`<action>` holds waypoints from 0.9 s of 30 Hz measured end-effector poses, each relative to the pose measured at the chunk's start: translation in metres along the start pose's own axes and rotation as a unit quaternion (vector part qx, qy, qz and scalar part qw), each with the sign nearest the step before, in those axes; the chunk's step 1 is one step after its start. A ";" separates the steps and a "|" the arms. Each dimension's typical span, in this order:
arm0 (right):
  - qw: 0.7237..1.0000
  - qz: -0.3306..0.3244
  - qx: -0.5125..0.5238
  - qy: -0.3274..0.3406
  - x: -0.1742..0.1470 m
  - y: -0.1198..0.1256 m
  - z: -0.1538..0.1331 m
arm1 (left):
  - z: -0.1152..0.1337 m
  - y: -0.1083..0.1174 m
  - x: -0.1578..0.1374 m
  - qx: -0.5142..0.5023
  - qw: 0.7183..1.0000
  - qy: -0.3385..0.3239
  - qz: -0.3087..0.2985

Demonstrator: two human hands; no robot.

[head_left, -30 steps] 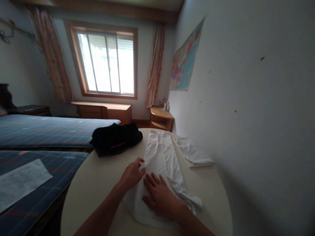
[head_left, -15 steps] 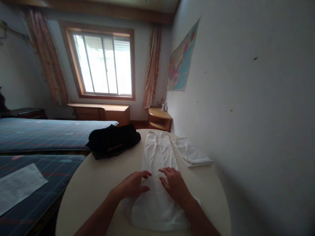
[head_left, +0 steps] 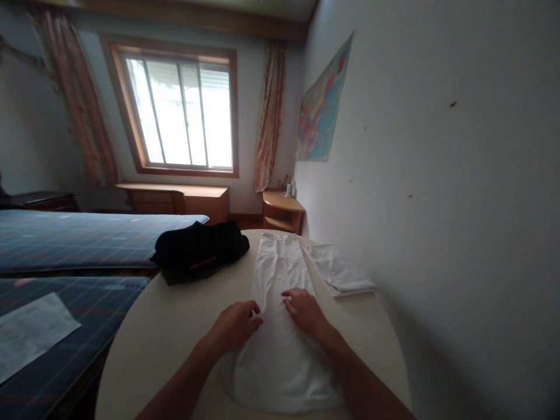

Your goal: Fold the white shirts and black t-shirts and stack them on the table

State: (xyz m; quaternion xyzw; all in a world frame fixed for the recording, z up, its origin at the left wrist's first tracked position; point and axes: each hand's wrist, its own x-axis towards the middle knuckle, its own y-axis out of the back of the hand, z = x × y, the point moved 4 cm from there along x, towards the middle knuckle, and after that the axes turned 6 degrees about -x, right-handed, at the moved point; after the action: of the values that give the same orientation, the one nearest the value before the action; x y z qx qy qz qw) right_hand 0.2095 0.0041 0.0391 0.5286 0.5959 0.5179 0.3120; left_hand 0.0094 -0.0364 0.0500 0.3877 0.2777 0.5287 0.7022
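Observation:
A white garment is spread lengthwise on the round table, wide at the near end, with a gathered, band-like edge at the far end. My left hand is at the garment's left edge, thumb and fingers curved with a gap between them. Over its right half lies my right hand, fingers stretched forward and seemingly touching the cloth. Neither hand grips anything. Right of the garment is a second white cloth piece, folded. To the left rests a folded black cloth item with small reddish lettering.
The cream round table stands close to a white wall on the right. Two plaid mattresses lie to the left, a paper sheet on the nearer one. Beyond are a wooden desk and a corner shelf.
My right hand has slid slightly forward along the garment. My left hand has shifted a little outward to the left and forward. The garment keeps its place.

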 end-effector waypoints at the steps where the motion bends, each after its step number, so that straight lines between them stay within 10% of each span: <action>1: 1.000 -0.003 -0.016 -0.016 0.010 0.000 0.003 | 0.001 0.000 0.000 0.009 1.000 0.005 0.001; 11: 0.987 0.013 -0.071 -0.145 0.099 -0.016 0.005 | 0.011 -0.002 0.000 0.010 1.000 0.021 0.015; 27: 0.976 0.040 -0.074 -0.200 0.125 -0.023 0.005 | 0.024 -0.004 -0.008 -0.006 1.000 -0.001 -0.005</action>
State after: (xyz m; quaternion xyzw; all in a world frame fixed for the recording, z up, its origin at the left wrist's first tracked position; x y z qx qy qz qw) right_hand 0.1760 0.1270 0.0380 0.6203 0.4602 0.4565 0.4418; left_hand 0.0282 -0.0506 0.0596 0.3827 0.2760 0.5267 0.7070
